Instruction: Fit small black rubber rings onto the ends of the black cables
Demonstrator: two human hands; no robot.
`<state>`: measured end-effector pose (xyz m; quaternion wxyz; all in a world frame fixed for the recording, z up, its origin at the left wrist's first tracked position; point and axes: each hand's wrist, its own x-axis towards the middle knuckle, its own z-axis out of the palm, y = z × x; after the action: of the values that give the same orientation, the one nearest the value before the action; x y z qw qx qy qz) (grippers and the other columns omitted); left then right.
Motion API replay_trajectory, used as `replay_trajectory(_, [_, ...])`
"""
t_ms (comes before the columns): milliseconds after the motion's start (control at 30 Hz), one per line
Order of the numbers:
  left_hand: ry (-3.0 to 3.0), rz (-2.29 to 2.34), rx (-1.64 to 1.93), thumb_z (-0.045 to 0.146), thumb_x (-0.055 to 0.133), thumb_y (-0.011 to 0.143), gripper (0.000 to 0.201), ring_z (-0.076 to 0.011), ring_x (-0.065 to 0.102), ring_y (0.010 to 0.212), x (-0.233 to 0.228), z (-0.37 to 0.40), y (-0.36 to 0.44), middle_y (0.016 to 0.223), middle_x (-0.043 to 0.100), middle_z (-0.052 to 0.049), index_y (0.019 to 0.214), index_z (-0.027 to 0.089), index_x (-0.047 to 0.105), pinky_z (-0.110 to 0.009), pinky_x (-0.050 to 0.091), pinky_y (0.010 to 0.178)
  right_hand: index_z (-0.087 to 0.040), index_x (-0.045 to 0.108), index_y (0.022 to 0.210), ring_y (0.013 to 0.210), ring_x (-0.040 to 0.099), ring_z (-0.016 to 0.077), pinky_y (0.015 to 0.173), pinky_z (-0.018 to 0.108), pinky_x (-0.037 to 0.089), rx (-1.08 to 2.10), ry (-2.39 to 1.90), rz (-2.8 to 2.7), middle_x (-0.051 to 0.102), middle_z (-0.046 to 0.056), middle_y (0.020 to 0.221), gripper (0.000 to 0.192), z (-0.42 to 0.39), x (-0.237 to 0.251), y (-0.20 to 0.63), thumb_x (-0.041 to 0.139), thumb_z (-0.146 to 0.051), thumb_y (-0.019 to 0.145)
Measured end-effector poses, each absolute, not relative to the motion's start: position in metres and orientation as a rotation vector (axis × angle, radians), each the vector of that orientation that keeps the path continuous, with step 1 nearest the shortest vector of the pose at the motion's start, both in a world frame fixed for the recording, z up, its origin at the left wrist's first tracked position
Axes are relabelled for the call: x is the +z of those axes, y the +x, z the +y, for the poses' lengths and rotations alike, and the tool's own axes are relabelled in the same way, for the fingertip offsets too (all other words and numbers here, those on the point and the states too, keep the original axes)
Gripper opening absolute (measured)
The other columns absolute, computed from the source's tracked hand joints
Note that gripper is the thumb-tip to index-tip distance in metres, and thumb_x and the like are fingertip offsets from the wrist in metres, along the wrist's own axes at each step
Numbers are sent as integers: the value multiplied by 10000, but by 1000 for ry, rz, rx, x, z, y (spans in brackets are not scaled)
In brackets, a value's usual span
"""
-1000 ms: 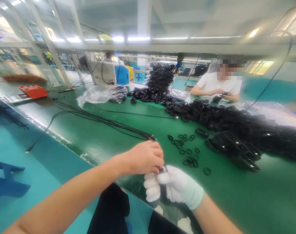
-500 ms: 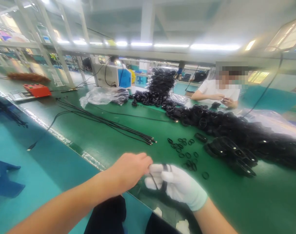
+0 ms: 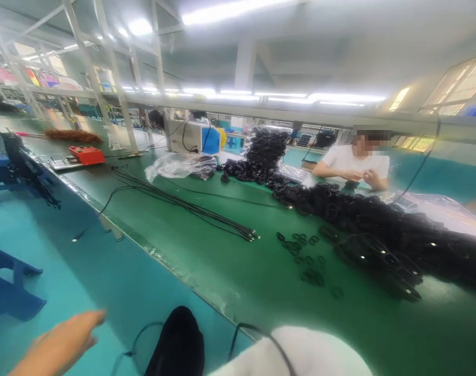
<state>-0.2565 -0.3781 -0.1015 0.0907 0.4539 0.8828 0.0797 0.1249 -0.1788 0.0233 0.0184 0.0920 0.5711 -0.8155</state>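
At the lower left is my bare left hand (image 3: pixel 68 339), out over the floor and slightly blurred. Its thumb and index finger stand apart, with nothing visible between them. My right hand (image 3: pixel 300 355), in a white glove, fills the bottom middle close to the camera, its fingertips largely out of frame. A black cable (image 3: pixel 257 329) loops over the glove and seems held in it. Another stretch of black cable (image 3: pixel 142 331) hangs beside my dark-clothed knee (image 3: pixel 179 339). On the green table (image 3: pixel 206 261) lies a bundle of straight black cables (image 3: pixel 199 209) with metal plug ends.
Small black rings (image 3: pixel 296 245) and a long heap of coiled black cables (image 3: pixel 363 219) cover the right side. Behind stand a white-and-blue machine (image 3: pixel 194 138) and plastic bags (image 3: pixel 179 166). A red box (image 3: pixel 86 155) sits left. A co-worker (image 3: pixel 353 164) sits opposite.
My hands have separated: the left swung down and left past the table edge, the right came down toward me. The view has tilted up slightly. The cable now loops over the glove.
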Motion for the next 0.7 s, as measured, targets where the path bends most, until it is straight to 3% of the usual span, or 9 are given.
replay_trajectory(67, [1440, 2516, 403, 320, 484, 782, 318, -321, 553, 1115, -61, -343, -220, 1112, 668, -94, 1010, 214, 678, -459, 423, 937, -170, 660, 1025, 1069, 581, 323, 887, 436, 469, -2558, 229, 1736, 634, 126, 1147, 552, -186, 21, 114, 613, -616, 703])
replay_trajectory(133, [1671, 2160, 788, 367, 381, 890, 349, -236, 522, 1144, -13, -299, -170, 1201, 616, -41, 1125, 261, 617, -389, 392, 990, -110, 616, 1041, 956, 634, 314, 839, 475, 481, -2661, 171, 1609, 649, 173, 1074, 683, -191, 17, 104, 575, -691, 684])
replay_trajectory(233, [1774, 1439, 1055, 332, 384, 919, 322, -180, 532, 1095, 33, -243, -98, 1162, 622, -41, 1119, 229, 615, -318, 391, 983, -91, 563, 1043, 849, 668, 278, 794, 489, 487, -2909, 129, 1318, 669, 168, 978, 628, -193, 11, 99, 644, -607, 695])
replay_trajectory(333, [1542, 1025, 944, 320, 462, 894, 276, -168, 582, 944, 35, -214, -55, 1047, 652, -56, 1057, 185, 639, -277, 460, 837, -87, 543, 1057, 865, 671, 276, 777, 471, 490, -3087, 114, 1141, 673, 154, 957, 513, -191, 11, 109, 680, -465, 739])
replay_trajectory(467, [1322, 958, 1012, 305, 575, 833, 193, -116, 558, 731, 15, -198, -36, 835, 648, -28, 905, 149, 663, -217, 437, 677, -82, 539, 983, 828, 669, 254, 745, 425, 495, -3198, 89, 1013, 659, 121, 887, 453, -187, 13, 121, 706, -410, 719])
replay_trajectory(600, [1284, 1005, 1076, 314, 580, 824, 183, -110, 533, 697, 15, -189, -26, 799, 623, -16, 836, 153, 665, -216, 419, 649, -154, 452, 754, 699, 616, 170, 761, 417, 478, -3215, -34, 890, 532, -20, 679, 350, -182, 14, 118, 738, -337, 669])
replay_trajectory(700, [1342, 1061, 1058, 312, 516, 856, 199, -127, 537, 722, 20, -186, -22, 811, 608, -29, 851, 153, 635, -235, 435, 675, -152, 444, 769, 651, 584, 150, 754, 417, 474, -3246, -87, 882, 451, -39, 655, 350, -179, 14, 114, 725, -345, 689])
